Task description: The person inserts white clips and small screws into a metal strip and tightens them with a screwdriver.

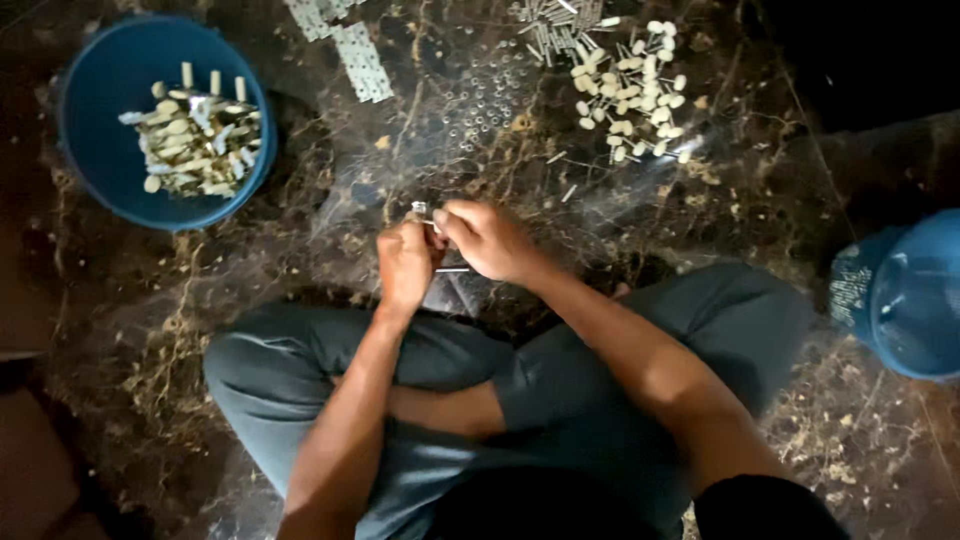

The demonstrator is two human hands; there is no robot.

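Observation:
My left hand (405, 262) and my right hand (487, 238) meet in front of my crossed legs, fingers closed together on a small metal piece (420, 210) that sticks out above the left fist. A thin metal pin (452, 269) shows just below the hands. What exactly each hand grips is partly hidden by the fingers. Beyond the hands lies a pile of small cream-coloured capsule-shaped parts (632, 90) on the dark floor.
A blue bowl (105, 160) at the upper left holds several finished cream pieces with metal ends. Perforated metal strips (360, 60) and a heap of thin metal pins (560, 25) lie at the top. A blue container (915, 295) stands at the right.

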